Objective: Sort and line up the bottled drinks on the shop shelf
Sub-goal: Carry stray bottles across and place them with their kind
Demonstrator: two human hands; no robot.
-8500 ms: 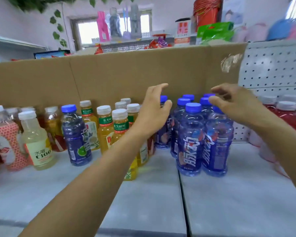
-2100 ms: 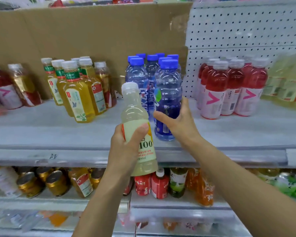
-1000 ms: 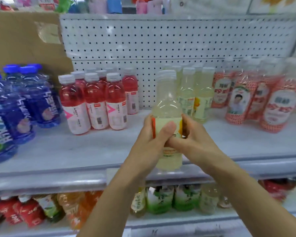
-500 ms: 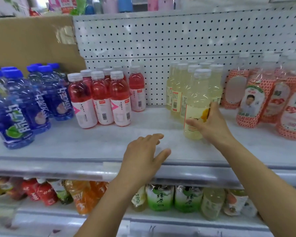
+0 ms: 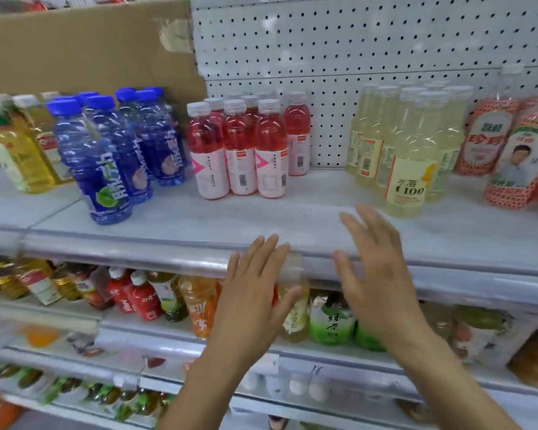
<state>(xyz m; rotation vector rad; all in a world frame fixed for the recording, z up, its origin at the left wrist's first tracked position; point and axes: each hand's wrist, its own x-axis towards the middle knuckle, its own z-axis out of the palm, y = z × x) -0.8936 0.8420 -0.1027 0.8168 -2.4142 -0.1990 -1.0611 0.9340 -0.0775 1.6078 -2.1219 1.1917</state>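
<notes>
— What carries the drinks?

— A pale grey shelf [image 5: 280,218], bare along its front strip, with a clear rail [image 5: 156,259] under the front edge. A white pegboard [image 5: 354,41] forms the back wall, and a sheet of brown cardboard [image 5: 87,48] covers it toward the left end.

— And the bottles?

— They stand in clusters along the back edge. From the left end there are yellow tea bottles [image 5: 19,156], blue bottles [image 5: 112,156], red bottles [image 5: 239,150] about mid-shelf, pale yellow bottles [image 5: 373,141] right of the middle, then red-patterned bottles [image 5: 516,159] at the right end. The C100 bottle [image 5: 409,172] stands at the front of the pale yellow group (closest of them to the front edge).

— The hands?

— Both are empty. The left hand [image 5: 252,302] is flat, fingers straight, in front of the shelf's front edge. The right hand [image 5: 376,274] is just beside it with fingers spread, its fingertips over the front strip, near the C100 bottle but apart from it.

— Below?

— A lower shelf [image 5: 156,344] crowded with mixed bottles, too blurred to read.
</notes>
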